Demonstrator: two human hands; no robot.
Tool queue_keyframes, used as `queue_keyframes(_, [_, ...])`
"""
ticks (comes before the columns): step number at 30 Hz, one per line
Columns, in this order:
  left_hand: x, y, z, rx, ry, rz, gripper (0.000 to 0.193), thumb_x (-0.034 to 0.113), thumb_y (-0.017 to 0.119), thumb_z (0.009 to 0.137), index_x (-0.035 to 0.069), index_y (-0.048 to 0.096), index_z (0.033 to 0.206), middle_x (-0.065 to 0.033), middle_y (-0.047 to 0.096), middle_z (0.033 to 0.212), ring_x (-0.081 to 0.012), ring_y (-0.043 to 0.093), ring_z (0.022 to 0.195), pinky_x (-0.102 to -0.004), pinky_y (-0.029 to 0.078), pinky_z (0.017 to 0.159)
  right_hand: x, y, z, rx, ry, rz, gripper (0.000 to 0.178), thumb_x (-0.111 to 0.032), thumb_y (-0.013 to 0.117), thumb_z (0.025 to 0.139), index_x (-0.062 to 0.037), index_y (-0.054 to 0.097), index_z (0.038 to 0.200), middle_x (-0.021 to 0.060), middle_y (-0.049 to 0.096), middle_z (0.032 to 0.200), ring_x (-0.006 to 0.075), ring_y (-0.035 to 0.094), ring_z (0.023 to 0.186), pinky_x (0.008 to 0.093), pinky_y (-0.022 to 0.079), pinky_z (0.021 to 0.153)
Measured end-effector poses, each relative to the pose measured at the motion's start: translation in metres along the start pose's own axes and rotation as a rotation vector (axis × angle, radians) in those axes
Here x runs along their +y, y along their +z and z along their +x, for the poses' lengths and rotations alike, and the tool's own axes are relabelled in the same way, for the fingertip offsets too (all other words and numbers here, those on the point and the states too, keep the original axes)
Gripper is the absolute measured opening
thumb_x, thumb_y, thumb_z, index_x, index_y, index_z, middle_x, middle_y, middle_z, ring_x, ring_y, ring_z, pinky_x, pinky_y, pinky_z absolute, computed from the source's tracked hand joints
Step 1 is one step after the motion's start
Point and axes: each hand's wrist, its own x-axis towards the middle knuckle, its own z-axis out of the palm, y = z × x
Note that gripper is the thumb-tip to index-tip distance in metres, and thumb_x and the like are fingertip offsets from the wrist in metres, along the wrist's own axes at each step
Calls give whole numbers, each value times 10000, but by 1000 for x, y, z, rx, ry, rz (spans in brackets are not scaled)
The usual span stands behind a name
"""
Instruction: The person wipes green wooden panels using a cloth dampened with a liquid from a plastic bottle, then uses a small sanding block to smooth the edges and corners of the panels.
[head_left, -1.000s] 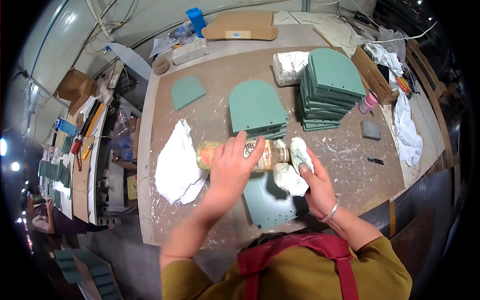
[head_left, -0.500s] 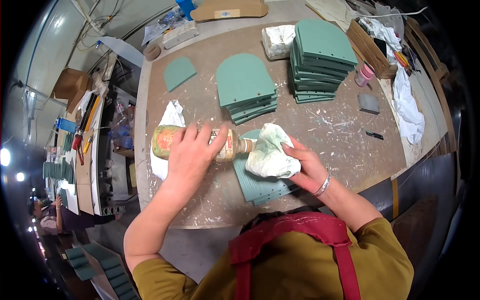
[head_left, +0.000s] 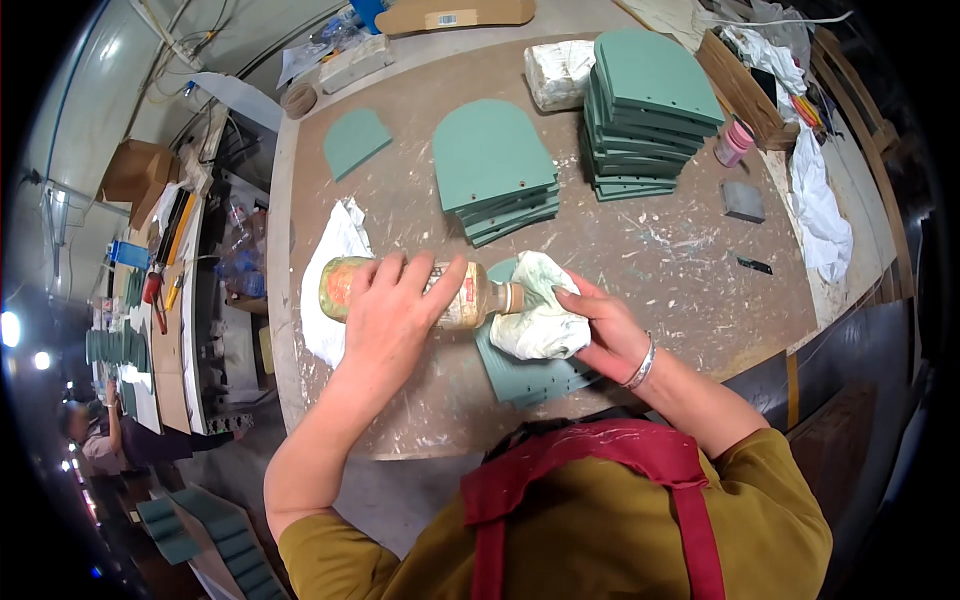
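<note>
A second ago the white rag (head_left: 542, 330) made two lumps; now the right hand (head_left: 612, 327) pinches one wad in its grip. The left hand (head_left: 395, 305) has its grip round the sideways bottle (head_left: 464, 305), neck by the rag over the green board (head_left: 530, 382), so they're lined up, maybe touching.

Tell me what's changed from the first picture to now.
Relative to the table, the left hand has moved the bottle leftward and toward the near edge; the right hand has shifted the cloth slightly left. Neither let go. The taller green stack and pink jar stayed put.
</note>
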Motion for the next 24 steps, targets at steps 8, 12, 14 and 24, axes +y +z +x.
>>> queue_keyframes(8, [-38, 56, 13, 145, -213, -573, 663, 102, 802, 647, 87, 548, 1259, -132, 611, 1151, -316, 601, 1044, -384, 454, 888, -16, 42, 41, -148, -43, 151, 473, -118, 439, 998, -78, 331, 1457, 104, 460, 1415, 254, 473, 1294, 401, 410, 1075])
queue_keyframes(12, [-48, 86, 24, 326, -531, -814, 619, 72, 778, 720, 18, 511, 1275, -126, 609, 1180, -254, 596, 1108, -346, 441, 968, -20, 55, 86, -233, -57, 194, 479, -128, 495, 976, -83, 364, 1435, 117, 496, 1366, 258, 509, 1243, 434, 427, 1045])
queue_keyframes(14, [-57, 98, 33, 479, -758, -1051, 655, 79, 781, 727, 12, 474, 1303, -114, 591, 1204, -224, 578, 1121, -333, 434, 978, -26, 56, 91, -239, -52, 209, 442, -125, 510, 967, -90, 412, 1396, 114, 509, 1350, 259, 522, 1221, 435, 440, 1026])
queue_keyframes(24, [-86, 179, 48, 622, -884, -1138, 611, 161, 796, 745, -11, 443, 1214, -144, 579, 1149, -250, 568, 1068, -347, 425, 956, -100, -61, 15, 122, -322, 179, 411, -181, 538, 951, -8, 461, 1315, 158, 553, 1297, 306, 554, 1187, 466, 444, 1037])
